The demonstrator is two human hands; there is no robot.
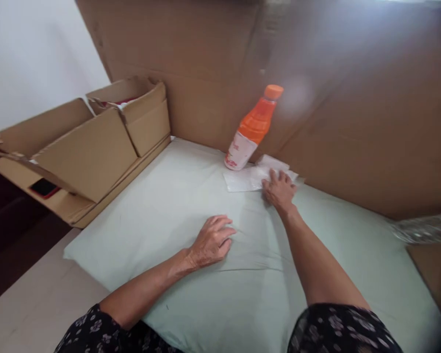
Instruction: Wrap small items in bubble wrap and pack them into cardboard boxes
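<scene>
My right hand (280, 190) reaches forward with its fingers spread over thin white sheets (242, 180), paper or plastic, I cannot tell which. Its fingertips touch them, and part of the sheets is hidden under the hand. Just beyond stands an orange bottle (253, 128) with an orange cap and a white label, leaning in view, its base at the sheets' far left edge. My left hand (212, 241) rests lower on the pale green cloth (161, 196); its fingers are loosely bent and apart, with nothing in them.
A tall cardboard panel (206, 59) runs along the back. At left stand open cardboard boxes (91, 147), with a dark phone-like object (44, 188) lying on a cardboard flap. Clear plastic packaging (426, 229) lies at the right edge.
</scene>
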